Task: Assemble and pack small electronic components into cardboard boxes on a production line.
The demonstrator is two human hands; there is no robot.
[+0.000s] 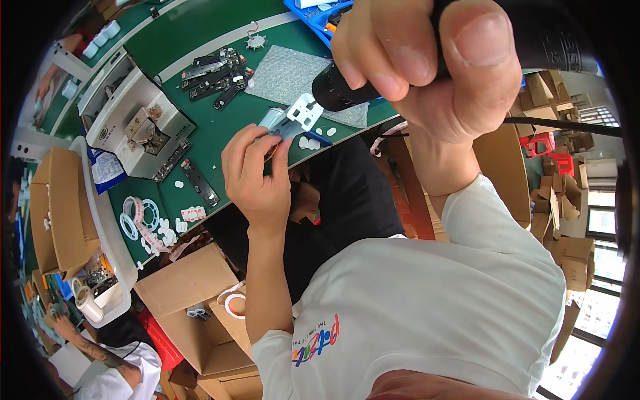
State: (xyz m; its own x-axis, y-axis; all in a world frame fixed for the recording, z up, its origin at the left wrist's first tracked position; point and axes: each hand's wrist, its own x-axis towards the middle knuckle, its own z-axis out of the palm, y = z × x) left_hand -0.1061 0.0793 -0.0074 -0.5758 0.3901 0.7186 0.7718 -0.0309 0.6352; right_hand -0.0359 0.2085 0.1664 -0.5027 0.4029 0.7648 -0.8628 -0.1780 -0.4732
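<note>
My right hand is wrapped round a black electric screwdriver, its cord running off to the right. The bit points down-left and meets a small white plastic plate with cut-out holes. My left hand pinches the small housing under that plate, its fingertips along the grey-blue lower part; whether the bit sits in a screw is too small to tell. Just beyond my left fingers, small white round pieces lie near the edge of the green table.
Bubble wrap lies behind the work, beside a pile of black circuit boards and a blue bin. A grey metal machine stands left, with tape rolls nearer. Open cardboard boxes stand below. A co-worker sits lower left.
</note>
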